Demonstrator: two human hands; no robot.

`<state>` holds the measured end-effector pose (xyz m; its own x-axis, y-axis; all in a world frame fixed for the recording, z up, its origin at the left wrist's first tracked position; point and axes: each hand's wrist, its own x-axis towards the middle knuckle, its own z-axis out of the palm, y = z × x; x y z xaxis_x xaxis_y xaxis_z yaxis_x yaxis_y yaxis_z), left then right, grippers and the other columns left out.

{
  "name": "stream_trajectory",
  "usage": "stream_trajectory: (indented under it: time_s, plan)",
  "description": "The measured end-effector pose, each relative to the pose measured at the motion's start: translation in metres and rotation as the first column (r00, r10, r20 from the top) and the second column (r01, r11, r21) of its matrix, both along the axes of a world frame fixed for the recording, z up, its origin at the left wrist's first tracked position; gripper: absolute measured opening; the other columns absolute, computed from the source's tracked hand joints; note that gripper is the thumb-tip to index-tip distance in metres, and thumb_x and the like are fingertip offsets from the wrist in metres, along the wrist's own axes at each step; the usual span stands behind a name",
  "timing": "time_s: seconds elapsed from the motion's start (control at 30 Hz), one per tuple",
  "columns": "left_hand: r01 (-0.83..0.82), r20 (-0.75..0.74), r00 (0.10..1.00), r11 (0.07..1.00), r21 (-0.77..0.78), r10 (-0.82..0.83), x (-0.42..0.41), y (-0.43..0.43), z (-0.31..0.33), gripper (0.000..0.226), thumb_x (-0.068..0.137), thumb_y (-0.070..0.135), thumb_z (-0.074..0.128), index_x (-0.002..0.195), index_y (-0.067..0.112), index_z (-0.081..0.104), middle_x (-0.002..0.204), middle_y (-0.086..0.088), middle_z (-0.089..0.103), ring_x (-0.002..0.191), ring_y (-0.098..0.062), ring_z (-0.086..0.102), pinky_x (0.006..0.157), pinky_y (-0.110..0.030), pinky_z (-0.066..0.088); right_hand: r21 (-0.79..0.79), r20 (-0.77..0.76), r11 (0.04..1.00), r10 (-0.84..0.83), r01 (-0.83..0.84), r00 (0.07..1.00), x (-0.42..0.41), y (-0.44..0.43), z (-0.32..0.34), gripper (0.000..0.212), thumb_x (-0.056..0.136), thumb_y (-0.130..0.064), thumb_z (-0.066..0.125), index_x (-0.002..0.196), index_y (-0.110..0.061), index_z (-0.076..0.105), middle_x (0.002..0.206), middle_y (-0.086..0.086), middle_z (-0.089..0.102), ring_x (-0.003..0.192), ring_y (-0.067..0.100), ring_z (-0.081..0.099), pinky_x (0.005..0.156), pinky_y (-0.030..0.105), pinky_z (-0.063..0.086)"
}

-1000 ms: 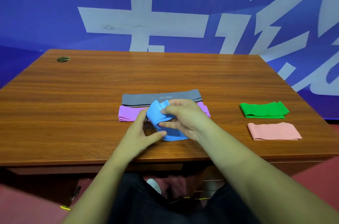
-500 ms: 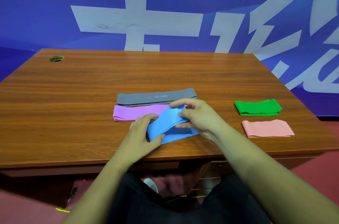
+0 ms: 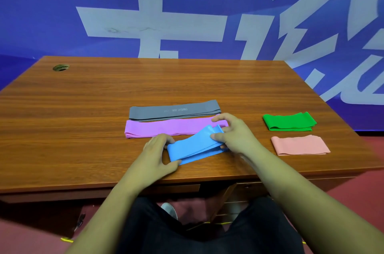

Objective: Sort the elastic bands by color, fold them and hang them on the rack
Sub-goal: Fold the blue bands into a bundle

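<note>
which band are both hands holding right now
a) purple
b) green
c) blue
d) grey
c: the left hand grips one end of the blue band and the right hand pinches the other end.

Left hand (image 3: 154,154) and right hand (image 3: 234,133) bare, forearms (image 3: 311,201) uncovered to the frame edge. Both thighs in plain black trousers (image 3: 149,233). Pale rounded shape (image 3: 169,210) between the knees, maybe a shoe toe, too blurred to tell.

Wooden table (image 3: 83,129) bearing folded elastic bands (image 3: 166,128)
</note>
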<state>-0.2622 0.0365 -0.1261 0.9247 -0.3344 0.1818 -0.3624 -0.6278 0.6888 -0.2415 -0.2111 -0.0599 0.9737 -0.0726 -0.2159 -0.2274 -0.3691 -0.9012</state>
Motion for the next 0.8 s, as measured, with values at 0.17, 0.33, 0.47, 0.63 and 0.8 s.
stream_trajectory:
  time_s: [0.17,0.33,0.47,0.63,0.8]
  plan:
    - [0.039,0.042,0.998,0.999,0.028,-0.04,0.0,0.003,0.0,0.047,0.076,0.05,0.075,0.112,0.042,0.046,0.117,0.022,0.051,0.113,-0.007,0.049,0.097,-0.031,0.044,-0.221,0.012,0.974,-0.04,0.041,0.999,0.0,-0.002,-0.013,0.029,0.077,-0.011,0.079,0.096,-0.012,0.056,0.072,0.001,0.055,0.06,0.014,0.049,0.058,0.026,0.042]
    - [0.102,0.082,0.991,0.992,0.072,-0.108,0.0,0.005,0.0,0.042,0.076,0.047,0.066,0.113,0.038,0.049,0.113,0.024,0.048,0.112,-0.004,0.047,0.1,-0.035,0.041,-0.334,0.136,0.937,-0.059,0.102,0.989,-0.005,0.0,-0.023,0.017,0.076,-0.01,0.077,0.085,-0.014,0.063,0.074,-0.002,0.061,0.069,0.017,0.057,0.063,0.028,0.046]
    - [0.094,0.069,0.993,0.994,0.061,-0.098,0.0,0.006,0.0,0.036,0.079,0.046,0.064,0.111,0.035,0.054,0.112,0.021,0.05,0.112,-0.005,0.048,0.098,-0.026,0.041,-0.378,0.204,0.917,-0.051,0.127,0.978,-0.014,0.001,-0.027,0.017,0.08,-0.01,0.073,0.086,-0.018,0.06,0.075,-0.009,0.057,0.069,0.009,0.053,0.057,0.014,0.038]
    - [0.104,0.073,0.992,0.994,0.019,-0.105,0.006,0.016,0.006,0.034,0.077,0.044,0.065,0.108,0.03,0.059,0.11,0.016,0.055,0.11,-0.008,0.054,0.096,-0.019,0.04,-0.368,0.233,0.919,-0.052,0.138,0.971,-0.019,0.005,-0.033,0.015,0.08,-0.014,0.075,0.087,-0.018,0.062,0.076,-0.008,0.059,0.068,0.008,0.054,0.059,0.016,0.038]
    - [0.151,0.065,0.986,0.985,0.089,-0.157,0.007,0.021,0.003,0.035,0.08,0.043,0.066,0.112,0.031,0.058,0.113,0.016,0.053,0.113,-0.01,0.051,0.099,-0.021,0.038,-0.348,0.292,0.929,-0.023,0.129,0.956,-0.021,0.007,-0.036,0.03,0.081,-0.01,0.073,0.104,-0.023,0.058,0.078,-0.005,0.06,0.078,0.018,0.059,0.069,0.029,0.046]
